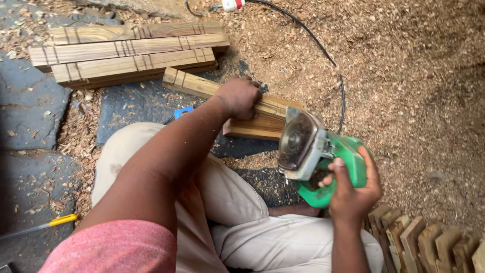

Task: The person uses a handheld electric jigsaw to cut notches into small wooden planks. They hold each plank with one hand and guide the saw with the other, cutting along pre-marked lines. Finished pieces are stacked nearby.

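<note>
Your left hand is clenched down on a long wooden batten, knuckles up, pinning it flat where it lies across a shorter, thicker wood block on the ground in front of your knees. The batten is pale, straight-grained timber with pencil lines ruled across its far-left end, and it runs from the far left toward the near right, its near end going under the saw. Your right hand is wrapped around the green plastic body of a handheld circular saw, fingers curled over the grip and thumb on the near side; its round, dull grey metal blade and guard face left, just beside the near-right end of the batten. A black cable trails from the saw up to the far edge, curving over the ground. Farther off to the left lies a stack of planks, flat and squared, each marked with sets of dark ruled lines. The ground there is dark, rough stone, strewn with chips, while to the right it is covered by a thick, fluffy layer of reddish-brown sawdust. At the near right stands a row of small cut wooden pieces, set on edge side by side, with notched tops. A yellow-handled tool lies on the stone at the near left.
</note>
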